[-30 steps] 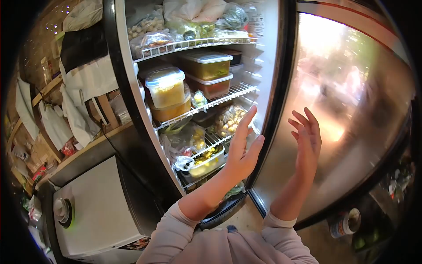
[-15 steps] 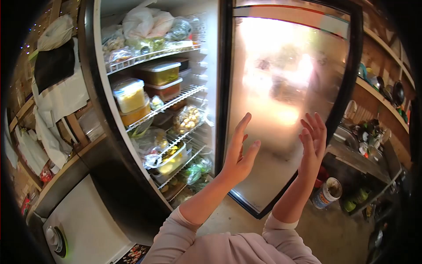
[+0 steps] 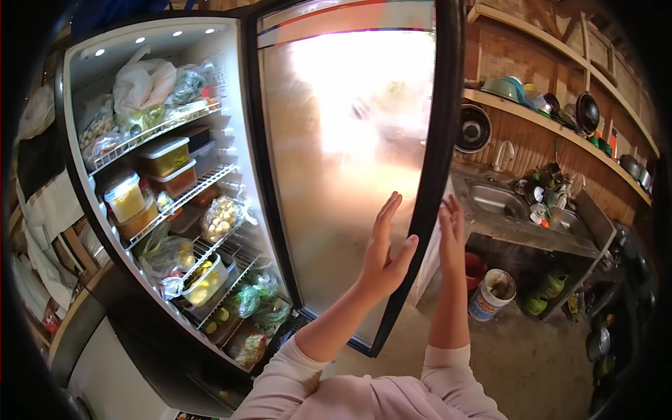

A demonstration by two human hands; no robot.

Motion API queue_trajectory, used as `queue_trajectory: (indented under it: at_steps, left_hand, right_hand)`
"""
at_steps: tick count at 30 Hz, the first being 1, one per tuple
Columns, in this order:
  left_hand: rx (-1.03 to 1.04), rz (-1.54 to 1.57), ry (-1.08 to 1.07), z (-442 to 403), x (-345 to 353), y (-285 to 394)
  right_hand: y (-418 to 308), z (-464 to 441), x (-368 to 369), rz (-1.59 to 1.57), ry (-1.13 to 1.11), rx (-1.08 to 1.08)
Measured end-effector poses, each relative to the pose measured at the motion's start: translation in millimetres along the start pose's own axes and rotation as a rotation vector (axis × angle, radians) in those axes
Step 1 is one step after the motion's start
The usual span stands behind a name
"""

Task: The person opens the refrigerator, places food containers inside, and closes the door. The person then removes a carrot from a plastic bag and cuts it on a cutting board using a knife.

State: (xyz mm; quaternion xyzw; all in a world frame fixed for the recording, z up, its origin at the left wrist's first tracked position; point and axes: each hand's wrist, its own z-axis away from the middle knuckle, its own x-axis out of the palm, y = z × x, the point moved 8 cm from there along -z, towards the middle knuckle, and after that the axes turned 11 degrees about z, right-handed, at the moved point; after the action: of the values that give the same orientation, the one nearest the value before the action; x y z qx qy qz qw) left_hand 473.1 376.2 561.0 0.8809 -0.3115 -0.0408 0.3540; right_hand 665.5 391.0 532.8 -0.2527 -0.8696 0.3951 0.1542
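My left hand (image 3: 384,253) is raised in front of the fridge's glass door (image 3: 336,231), thumb and fingers stretched out, holding nothing. Beside the door's dark outer frame, my right hand (image 3: 451,234) is up too, with its fingers extended and nothing in it. Whether either hand touches the door cannot be made out. The door stands open at the right of the lit fridge. On the wire shelves sit lidded tubs of food (image 3: 165,155), a yellow-filled container (image 3: 126,198), a bag of round pale items (image 3: 221,217), an uncovered tub (image 3: 206,283) and bagged greens (image 3: 257,297).
To the right, a sink (image 3: 495,201) is set in a counter with dishes around it. A labelled bucket (image 3: 492,297) and a red container (image 3: 475,270) stand on the floor below. Pans and bowls line a wooden shelf (image 3: 553,122). A white-topped surface (image 3: 119,371) is at lower left.
The view has turned right, so the fridge and door sit further left and more of the sink shows. My right hand now appears at the door's outer edge. Both hands stay open.
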Motion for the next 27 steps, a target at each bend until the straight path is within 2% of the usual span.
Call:
queue_trajectory:
  at_steps: [2, 4, 6, 11, 16, 22, 24, 26, 27]
  left_hand:
    - [0.120, -0.142, -0.015, -4, 19, -4]
    - [0.168, -0.200, -0.016, -9, 32, -15]
    - [0.286, -0.374, 0.032, -10, 42, -21]
    - [0.288, -0.487, 0.061, -10, 56, -37]
    - [0.340, -0.687, 0.152, 0, 57, -41]
    - [0.406, -0.662, 0.211, 18, 46, -28]
    - [0.418, -0.719, 0.232, 27, 42, -20]
    - [0.460, -0.837, 0.284, 39, 37, -4]
    - [0.419, -0.762, 0.309, 47, 23, -14]
  right_hand:
    - [9, 5, 4, 0.014, -0.110, 0.121]
    - [29, 4, 10, 0.061, -0.183, 0.094]
    - [33, 6, 13, -0.100, -0.268, 0.094]
    - [10, 11, 5, -0.067, -0.272, 0.075]
    - [32, 10, 8, -0.208, -0.379, 0.022]
    - [38, 19, 25, -0.381, -0.550, 0.056]
    - [24, 26, 30, -0.397, -0.584, -0.087]
    - [10, 32, 37, -0.366, -0.620, -0.131]
    - [5, 37, 43, -0.356, -0.650, -0.140]
